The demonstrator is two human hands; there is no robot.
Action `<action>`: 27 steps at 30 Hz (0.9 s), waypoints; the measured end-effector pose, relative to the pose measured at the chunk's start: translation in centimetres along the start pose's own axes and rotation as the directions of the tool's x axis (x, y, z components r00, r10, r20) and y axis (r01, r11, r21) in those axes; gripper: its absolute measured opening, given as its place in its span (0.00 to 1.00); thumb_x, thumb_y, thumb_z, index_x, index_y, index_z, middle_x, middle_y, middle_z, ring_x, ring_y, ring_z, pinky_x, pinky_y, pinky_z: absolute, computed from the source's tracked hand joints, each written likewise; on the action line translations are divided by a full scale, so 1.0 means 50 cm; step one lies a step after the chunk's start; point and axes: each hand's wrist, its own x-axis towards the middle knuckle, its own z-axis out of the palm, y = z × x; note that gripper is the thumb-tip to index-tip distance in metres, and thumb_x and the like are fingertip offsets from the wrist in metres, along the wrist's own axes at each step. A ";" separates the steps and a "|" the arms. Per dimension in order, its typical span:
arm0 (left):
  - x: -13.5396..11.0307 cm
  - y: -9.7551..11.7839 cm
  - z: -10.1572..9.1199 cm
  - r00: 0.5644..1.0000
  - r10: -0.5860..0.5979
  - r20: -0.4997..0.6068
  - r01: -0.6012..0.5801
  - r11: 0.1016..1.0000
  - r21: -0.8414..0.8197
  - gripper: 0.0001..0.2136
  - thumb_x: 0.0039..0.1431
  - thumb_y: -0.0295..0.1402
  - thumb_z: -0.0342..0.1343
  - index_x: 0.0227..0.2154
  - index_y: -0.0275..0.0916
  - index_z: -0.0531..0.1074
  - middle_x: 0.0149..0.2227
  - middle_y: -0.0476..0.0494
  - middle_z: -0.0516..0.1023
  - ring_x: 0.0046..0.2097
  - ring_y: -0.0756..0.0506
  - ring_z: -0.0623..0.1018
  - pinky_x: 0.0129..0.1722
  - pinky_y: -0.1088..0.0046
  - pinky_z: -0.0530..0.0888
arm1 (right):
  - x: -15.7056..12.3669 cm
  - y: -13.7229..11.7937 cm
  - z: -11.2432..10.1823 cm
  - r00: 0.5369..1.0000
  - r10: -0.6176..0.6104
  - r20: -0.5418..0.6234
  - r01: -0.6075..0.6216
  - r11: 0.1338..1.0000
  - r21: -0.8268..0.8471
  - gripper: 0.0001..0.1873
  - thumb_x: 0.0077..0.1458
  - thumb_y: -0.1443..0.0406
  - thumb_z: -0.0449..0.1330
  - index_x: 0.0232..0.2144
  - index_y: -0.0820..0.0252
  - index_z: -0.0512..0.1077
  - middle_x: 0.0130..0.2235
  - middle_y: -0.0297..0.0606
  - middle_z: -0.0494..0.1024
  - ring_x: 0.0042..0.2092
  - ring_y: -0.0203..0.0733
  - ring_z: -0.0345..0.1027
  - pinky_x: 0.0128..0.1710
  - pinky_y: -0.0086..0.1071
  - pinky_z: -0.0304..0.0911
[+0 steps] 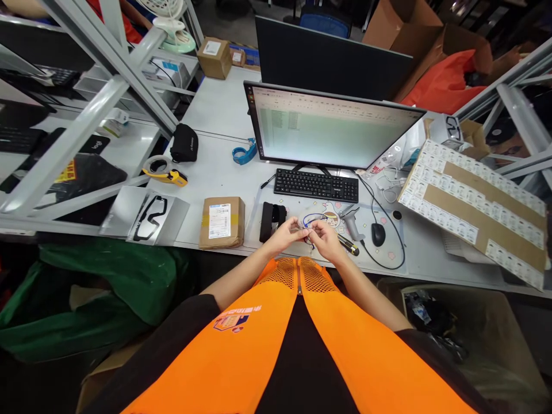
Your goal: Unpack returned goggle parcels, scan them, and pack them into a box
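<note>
My left hand (284, 237) and my right hand (326, 240) meet above the front of the desk mat, fingertips pinched together. Between them is a small item with a thin blue cord (311, 217) looping up behind the fingers; most of it is hidden and its exact kind is unclear. An open black case (266, 222) lies just left of my left hand. A yellow and black utility knife (348, 245) sits right beside my right hand, with a grey barcode scanner (353, 224) a little farther right.
A keyboard (316, 186) and monitor (332, 129) stand ahead. At the left are a taped cardboard box (222, 223), a tape dispenser (166, 171) and a printed grey box (157, 215). On the right are a mouse (378, 234), its looping cable and a large label-covered cardboard sheet (474, 207).
</note>
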 end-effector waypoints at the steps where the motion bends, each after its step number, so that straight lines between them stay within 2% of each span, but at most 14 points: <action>1: 0.000 0.003 -0.001 0.999 -0.013 0.047 0.015 0.999 -0.030 0.26 0.51 0.54 0.73 0.38 0.41 0.68 0.38 0.47 0.78 0.42 0.44 0.81 0.43 0.67 0.79 | -0.002 -0.002 0.001 1.000 0.005 0.027 -0.006 1.000 0.028 0.17 0.59 0.48 0.62 0.35 0.55 0.68 0.29 0.33 0.74 0.30 0.39 0.67 0.32 0.33 0.64; 3: -0.003 0.009 -0.002 0.996 -0.015 0.089 0.015 1.000 0.001 0.21 0.56 0.51 0.69 0.37 0.40 0.70 0.38 0.45 0.80 0.42 0.43 0.82 0.44 0.67 0.80 | -0.005 -0.005 0.002 0.998 0.018 0.058 -0.019 1.000 0.013 0.17 0.59 0.48 0.61 0.34 0.54 0.68 0.28 0.32 0.73 0.29 0.38 0.66 0.31 0.33 0.64; 4: -0.005 0.011 -0.001 0.998 -0.006 0.065 0.002 0.997 0.071 0.18 0.59 0.50 0.66 0.35 0.40 0.70 0.36 0.46 0.80 0.40 0.43 0.82 0.43 0.67 0.79 | -0.005 -0.005 0.003 0.999 0.020 0.044 -0.018 0.999 -0.035 0.16 0.59 0.49 0.61 0.33 0.54 0.67 0.28 0.32 0.72 0.28 0.38 0.65 0.31 0.32 0.63; 6: -0.010 0.013 -0.001 0.996 0.038 -0.078 -0.010 0.943 0.333 0.13 0.63 0.44 0.60 0.30 0.42 0.69 0.30 0.47 0.78 0.36 0.43 0.82 0.40 0.68 0.77 | -0.003 -0.002 0.007 0.998 0.000 -0.057 -0.012 0.979 -0.204 0.12 0.57 0.53 0.60 0.31 0.53 0.66 0.26 0.31 0.70 0.27 0.38 0.62 0.31 0.33 0.61; 8: -0.012 0.014 -0.005 0.955 0.136 -0.264 0.062 0.776 0.627 0.12 0.64 0.39 0.58 0.26 0.43 0.66 0.26 0.47 0.76 0.35 0.41 0.81 0.38 0.68 0.73 | 0.002 0.005 0.011 0.976 -0.052 -0.211 -0.040 0.912 -0.407 0.09 0.55 0.58 0.60 0.28 0.52 0.64 0.24 0.31 0.69 0.27 0.39 0.60 0.32 0.33 0.60; 9: -0.012 0.014 -0.009 0.926 0.185 -0.329 0.121 0.680 0.723 0.13 0.64 0.37 0.58 0.25 0.44 0.65 0.25 0.46 0.75 0.35 0.40 0.81 0.38 0.68 0.71 | 0.006 0.010 0.011 0.956 -0.080 -0.284 -0.072 0.871 -0.487 0.09 0.54 0.60 0.60 0.27 0.52 0.63 0.24 0.32 0.69 0.27 0.40 0.60 0.32 0.34 0.59; 10: -0.011 0.015 -0.015 0.904 0.216 -0.369 0.173 0.604 0.778 0.13 0.64 0.36 0.58 0.24 0.44 0.64 0.25 0.45 0.76 0.36 0.39 0.81 0.38 0.68 0.70 | 0.010 0.015 0.010 0.934 -0.101 -0.344 -0.109 0.834 -0.541 0.09 0.53 0.62 0.60 0.27 0.52 0.62 0.24 0.32 0.69 0.28 0.41 0.60 0.33 0.34 0.59; 12: -0.006 0.019 -0.028 0.884 0.243 -0.400 0.218 0.543 0.811 0.10 0.64 0.34 0.58 0.26 0.44 0.67 0.30 0.41 0.79 0.38 0.38 0.81 0.39 0.67 0.70 | 0.020 0.023 0.003 0.901 -0.124 -0.415 -0.164 0.788 -0.593 0.09 0.53 0.62 0.59 0.26 0.51 0.60 0.24 0.33 0.68 0.28 0.42 0.60 0.34 0.34 0.57; 14: 0.001 0.024 -0.038 0.874 0.285 -0.393 0.182 0.557 0.810 0.03 0.64 0.31 0.57 0.33 0.43 0.72 0.38 0.39 0.82 0.41 0.37 0.81 0.41 0.66 0.70 | 0.029 0.025 -0.005 0.896 -0.142 -0.420 -0.164 0.775 -0.611 0.09 0.54 0.62 0.58 0.27 0.51 0.60 0.25 0.33 0.68 0.29 0.43 0.61 0.34 0.34 0.57; 16: 0.009 0.029 -0.041 0.883 0.342 -0.322 0.068 0.585 0.808 0.05 0.63 0.29 0.56 0.39 0.43 0.74 0.44 0.39 0.82 0.44 0.38 0.81 0.44 0.66 0.71 | 0.035 0.021 -0.007 0.913 -0.156 -0.376 -0.118 0.783 -0.611 0.08 0.55 0.62 0.57 0.28 0.51 0.60 0.26 0.33 0.69 0.31 0.43 0.62 0.35 0.34 0.57; 18: 0.018 0.031 -0.037 0.905 0.360 -0.225 -0.057 0.627 0.777 0.03 0.64 0.31 0.56 0.37 0.42 0.74 0.42 0.40 0.81 0.43 0.40 0.80 0.44 0.67 0.72 | 0.037 0.013 0.000 0.937 -0.148 -0.316 -0.068 0.810 -0.582 0.07 0.56 0.62 0.56 0.29 0.51 0.60 0.28 0.33 0.70 0.31 0.42 0.63 0.36 0.34 0.57; 21: 0.024 0.026 -0.027 0.944 0.286 -0.163 -0.127 0.773 0.621 0.11 0.67 0.40 0.55 0.30 0.42 0.71 0.32 0.45 0.78 0.36 0.43 0.80 0.39 0.69 0.73 | 0.032 0.009 0.016 0.963 -0.121 -0.243 -0.030 0.841 -0.540 0.08 0.57 0.61 0.57 0.30 0.52 0.60 0.27 0.32 0.71 0.31 0.42 0.63 0.36 0.34 0.57; 24: 0.022 0.016 -0.031 0.941 0.202 -0.270 -0.071 0.902 0.427 0.13 0.68 0.43 0.53 0.30 0.42 0.69 0.28 0.48 0.78 0.32 0.44 0.81 0.35 0.71 0.75 | 0.029 0.019 0.007 0.945 -0.112 -0.308 -0.076 0.838 -0.540 0.07 0.57 0.62 0.58 0.30 0.51 0.61 0.26 0.32 0.70 0.29 0.42 0.62 0.34 0.34 0.56; 27: 0.016 0.012 -0.052 0.863 0.171 -0.475 0.029 0.922 0.385 0.12 0.69 0.42 0.53 0.31 0.43 0.65 0.25 0.49 0.78 0.28 0.44 0.82 0.32 0.71 0.76 | 0.033 0.028 -0.032 0.902 -0.102 -0.420 -0.149 0.840 -0.522 0.04 0.57 0.64 0.57 0.33 0.52 0.63 0.25 0.31 0.69 0.28 0.43 0.62 0.35 0.36 0.58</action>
